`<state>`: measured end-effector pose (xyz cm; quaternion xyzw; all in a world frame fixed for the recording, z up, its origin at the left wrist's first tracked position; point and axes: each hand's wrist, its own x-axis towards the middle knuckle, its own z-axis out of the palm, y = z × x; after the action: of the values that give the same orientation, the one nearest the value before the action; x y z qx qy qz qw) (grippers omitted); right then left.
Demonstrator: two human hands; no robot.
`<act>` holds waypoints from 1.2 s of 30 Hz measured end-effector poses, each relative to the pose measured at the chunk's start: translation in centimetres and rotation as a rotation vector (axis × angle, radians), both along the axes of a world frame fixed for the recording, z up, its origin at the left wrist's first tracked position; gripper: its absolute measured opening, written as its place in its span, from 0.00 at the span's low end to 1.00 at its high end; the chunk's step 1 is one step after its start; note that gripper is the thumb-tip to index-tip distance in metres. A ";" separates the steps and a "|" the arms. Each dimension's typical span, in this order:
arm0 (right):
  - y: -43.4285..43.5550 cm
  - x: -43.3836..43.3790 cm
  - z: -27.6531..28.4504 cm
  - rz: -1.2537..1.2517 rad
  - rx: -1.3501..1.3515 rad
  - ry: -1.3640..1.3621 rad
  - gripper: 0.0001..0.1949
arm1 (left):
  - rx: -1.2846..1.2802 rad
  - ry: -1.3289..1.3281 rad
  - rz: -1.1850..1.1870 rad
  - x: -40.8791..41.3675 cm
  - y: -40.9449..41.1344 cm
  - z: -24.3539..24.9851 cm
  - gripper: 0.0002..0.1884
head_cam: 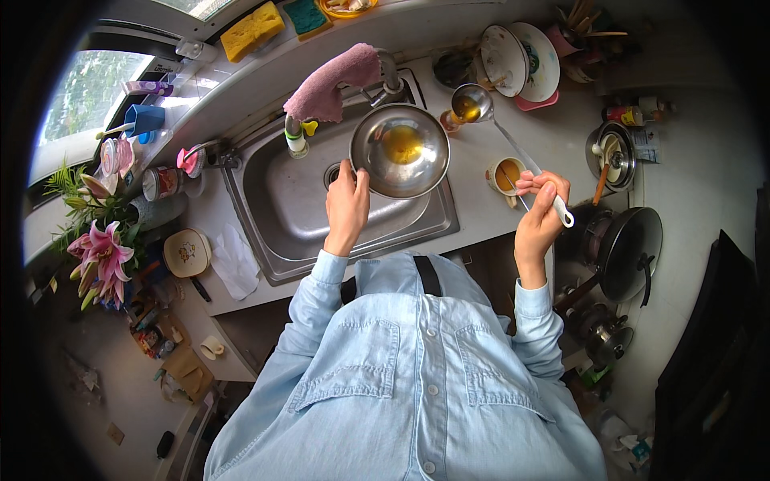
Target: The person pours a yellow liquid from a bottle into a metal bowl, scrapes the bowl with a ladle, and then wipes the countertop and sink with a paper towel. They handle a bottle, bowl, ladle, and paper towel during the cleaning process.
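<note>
My left hand [349,207] grips the near rim of a steel bowl [373,171] above the right part of the sink. A small pool of yellow liquid [402,144] lies in the bowl. My right hand [541,204] is closed around the white handle end of a metal ladle [514,143]. The ladle's cup holds more yellow liquid [467,109] and is over or beside a small jar [449,121]; whether they touch I cannot tell. Just left of my right hand stands a patterned mug [498,180] of orange-brown liquid, with a thin utensil in it.
A pink cloth [337,81] drapes the faucet over the steel sink [289,198]. Bowls [535,63] lean at the back right. A lidded wok [628,255] sits on the right. White paper [231,261], a small dish [187,252] and lilies [102,252] are on the left.
</note>
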<state>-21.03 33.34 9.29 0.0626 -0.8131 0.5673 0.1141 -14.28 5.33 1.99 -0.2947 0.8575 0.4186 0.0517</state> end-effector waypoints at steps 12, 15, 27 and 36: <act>0.1 0.0 -0.2 0.003 -0.032 -0.008 0.15 | 0.006 -0.007 -0.004 -0.1 0.0 -0.1 0.17; 0.1 0.0 -0.1 0.010 -0.049 -0.016 0.15 | 0.006 0.006 -0.001 -0.1 0.1 -0.1 0.17; -0.2 -0.1 0.0 -0.020 -0.007 -0.004 0.15 | -0.012 0.004 -0.007 -0.1 0.0 -0.2 0.17; -0.1 0.1 -0.2 -0.010 0.005 0.005 0.15 | 0.000 0.001 -0.002 -0.1 0.0 0.0 0.17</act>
<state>-20.97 33.28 9.11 0.0604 -0.8146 0.5645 0.1189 -14.43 5.37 1.96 -0.2936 0.8577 0.4189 0.0516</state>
